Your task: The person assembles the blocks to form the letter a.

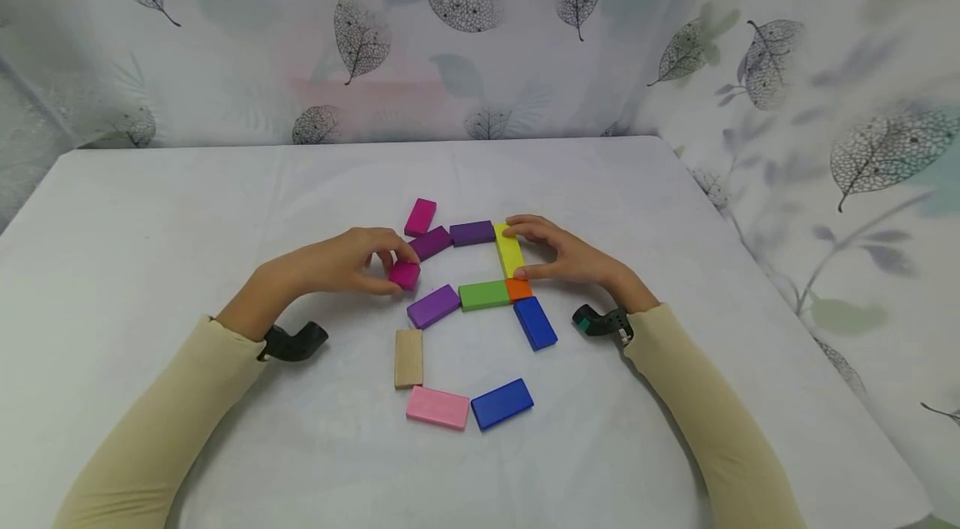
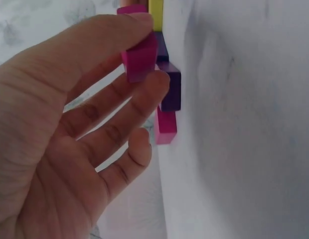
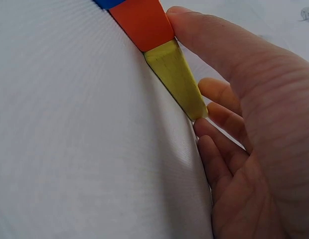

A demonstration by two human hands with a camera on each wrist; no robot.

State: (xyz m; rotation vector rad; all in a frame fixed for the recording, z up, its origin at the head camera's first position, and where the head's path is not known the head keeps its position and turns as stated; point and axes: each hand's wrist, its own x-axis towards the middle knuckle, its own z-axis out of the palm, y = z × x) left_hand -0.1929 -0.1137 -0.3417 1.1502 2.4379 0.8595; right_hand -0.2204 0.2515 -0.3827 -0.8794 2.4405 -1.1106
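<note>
My left hand [image 1: 341,261] pinches a magenta block [image 1: 405,275] between thumb and fingertips; in the left wrist view this magenta block [image 2: 140,59] overlaps the row behind it. Just beyond it lie a dark purple block [image 1: 430,243] and another magenta block [image 1: 420,217]. On the right side of the layout, my right hand [image 1: 573,254] grips a yellow block [image 1: 509,250] lengthwise, fingertips at its far end and thumb at its near end. In the right wrist view the thumb is right by the seam between the yellow block [image 3: 177,77] and an orange block [image 3: 144,22].
A violet block [image 1: 472,233] meets the yellow one. Nearer lie a green block [image 1: 483,296], a purple block [image 1: 433,306], blue blocks [image 1: 536,323], a plain wooden block [image 1: 408,359] and a pink block [image 1: 437,408]. The white table [image 1: 225,196] ends at a leaf-patterned cloth [image 1: 247,29].
</note>
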